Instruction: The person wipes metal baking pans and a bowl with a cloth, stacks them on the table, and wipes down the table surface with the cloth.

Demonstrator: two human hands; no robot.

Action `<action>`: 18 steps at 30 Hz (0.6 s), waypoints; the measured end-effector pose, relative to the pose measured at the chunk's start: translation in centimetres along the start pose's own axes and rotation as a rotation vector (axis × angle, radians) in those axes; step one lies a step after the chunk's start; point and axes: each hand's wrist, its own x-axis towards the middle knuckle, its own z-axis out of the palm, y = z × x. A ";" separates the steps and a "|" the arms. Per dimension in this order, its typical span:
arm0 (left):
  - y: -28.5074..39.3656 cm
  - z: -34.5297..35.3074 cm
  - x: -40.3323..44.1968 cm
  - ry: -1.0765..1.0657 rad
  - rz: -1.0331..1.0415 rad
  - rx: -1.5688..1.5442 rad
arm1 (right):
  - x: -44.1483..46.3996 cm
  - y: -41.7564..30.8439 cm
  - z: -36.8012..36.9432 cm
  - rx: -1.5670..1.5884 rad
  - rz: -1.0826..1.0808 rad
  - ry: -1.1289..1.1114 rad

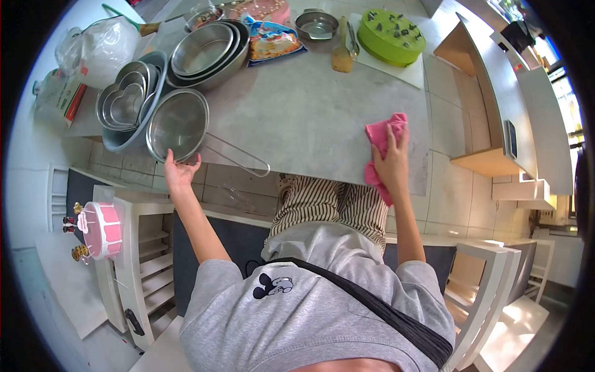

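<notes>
My left hand (180, 172) is at the near rim of a round mesh strainer (178, 124), gripping its edge, with some fingers hidden. The strainer's long wire handle (238, 154) points right, past the front of the grey table (297, 118). Toward the table's right side, my right hand (392, 162) presses on a crumpled pink cloth (378, 131), its fingers over the fabric. Part of the cloth hangs at the front edge.
Left of the strainer, a blue-grey basin (119, 141) holds heart-shaped tins (126, 106). Nested metal bowls (203, 51) stand behind. Farther back are a snack packet (273, 42), a metal pan (317, 26), a spatula (341, 60) and a green cake (392, 37) on a white board (406, 75).
</notes>
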 end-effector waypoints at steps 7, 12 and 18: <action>0.0 0.6 -2.0 0.024 0.062 -0.018 | 0.3 -17.3 7.5 0.512 -0.705 -0.293; -0.8 -1.2 -0.4 -0.079 0.166 0.199 | 3.6 -21.2 10.8 0.380 -0.767 -0.077; -2.6 3.0 -3.2 0.460 0.780 0.288 | 5.8 -4.1 -1.4 1.023 0.368 -0.184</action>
